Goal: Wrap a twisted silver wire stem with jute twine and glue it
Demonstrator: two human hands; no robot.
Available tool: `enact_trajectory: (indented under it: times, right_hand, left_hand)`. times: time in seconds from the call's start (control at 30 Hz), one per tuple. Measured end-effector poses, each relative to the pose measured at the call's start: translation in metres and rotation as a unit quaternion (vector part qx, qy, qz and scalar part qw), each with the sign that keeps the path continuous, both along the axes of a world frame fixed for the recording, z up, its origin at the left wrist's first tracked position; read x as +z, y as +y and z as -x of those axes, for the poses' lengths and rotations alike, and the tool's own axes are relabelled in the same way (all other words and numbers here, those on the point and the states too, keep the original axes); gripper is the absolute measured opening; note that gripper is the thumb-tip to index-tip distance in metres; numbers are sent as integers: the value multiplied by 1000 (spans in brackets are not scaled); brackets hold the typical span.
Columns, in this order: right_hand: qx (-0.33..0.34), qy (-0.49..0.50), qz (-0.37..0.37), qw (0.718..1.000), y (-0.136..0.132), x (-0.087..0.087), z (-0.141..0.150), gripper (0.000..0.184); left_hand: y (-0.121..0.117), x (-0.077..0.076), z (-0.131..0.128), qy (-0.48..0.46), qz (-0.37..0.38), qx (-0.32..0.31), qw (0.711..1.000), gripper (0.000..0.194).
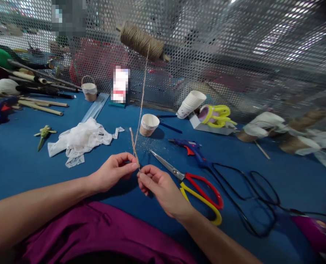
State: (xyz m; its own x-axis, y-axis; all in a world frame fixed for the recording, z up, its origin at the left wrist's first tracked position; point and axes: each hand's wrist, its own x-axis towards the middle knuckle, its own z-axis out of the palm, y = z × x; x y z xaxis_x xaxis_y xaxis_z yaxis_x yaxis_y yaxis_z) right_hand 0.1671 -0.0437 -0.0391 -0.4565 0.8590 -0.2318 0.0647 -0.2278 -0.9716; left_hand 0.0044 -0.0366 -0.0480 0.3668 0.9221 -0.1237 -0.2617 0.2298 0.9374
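My left hand [115, 170] pinches a thin stick wrapped in twine [133, 143], which points up and away from me. Just below it, my right hand [159, 185] is closed at the lower end of the same stick, thumb against fingers. From there a strand of twine [143, 91] runs taut up to a spool of twine [141, 40] hung on the mesh. A small paper cup wrapped in twine [149, 125] stands beyond my hands. Scissors with one red and one yellow handle [179, 174] lie half open beside my right hand.
A blue glue gun [192, 148] with a looped black cable lies to the right. White lace [82, 141] is heaped at left. Stacked paper cups [192, 104], yellow tape rolls [215, 115], a small basket [89, 91] and a phone [119, 86] stand along the mesh [234, 55].
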Motion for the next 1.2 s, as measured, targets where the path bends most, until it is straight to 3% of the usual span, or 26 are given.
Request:
enact_trajectory:
  times: [0.17,0.37,0.6,0.8,1.2]
  right_hand:
    - [-52,-149,-174,972,-3,-1,2,12]
    - [-45,-194,-238,951,-4,-1,1,11]
    - [-32,-145,-192,970,-4,-1,0,12]
    - [-21,-91,-110,990,-2,-3,0,14]
    - [-12,15,-32,999,-1,-8,3,14]
  left_hand:
    - [-2,0,-3,94,-33,35,994,20]
    - [-2,0,-1,161,-117,46,979,15]
    - [0,0,-1,163,-119,45,978,14]
    - [-1,3,-1,91,-43,8,995,20]
    - [-1,2,0,27,-14,-15,999,27]
